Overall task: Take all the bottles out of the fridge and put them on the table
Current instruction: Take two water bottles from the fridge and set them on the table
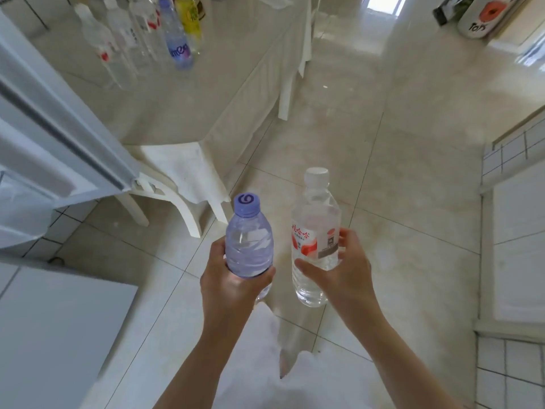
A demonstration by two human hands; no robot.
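My left hand (pixel 233 278) grips a pale purple water bottle (pixel 249 240) with a purple cap, held upright over the tiled floor. My right hand (pixel 345 270) grips a clear water bottle (pixel 314 231) with a white cap and a red-and-white label, also upright. The table (pixel 224 84) with a white cloth stands ahead at upper left. Several bottles stand on its far left part, among them a purple-labelled bottle (pixel 177 36), a yellow bottle (pixel 188 19) and clear ones (pixel 124 39). The open fridge door (pixel 59 119) juts in from the left.
A white plastic chair (pixel 174 184) is tucked under the table's near corner, close to the fridge door's edge. A white counter (pixel 53 320) lies at lower left. White tiled cabinets (pixel 516 231) line the right. Glossy floor tiles (pixel 383 143) stretch ahead.
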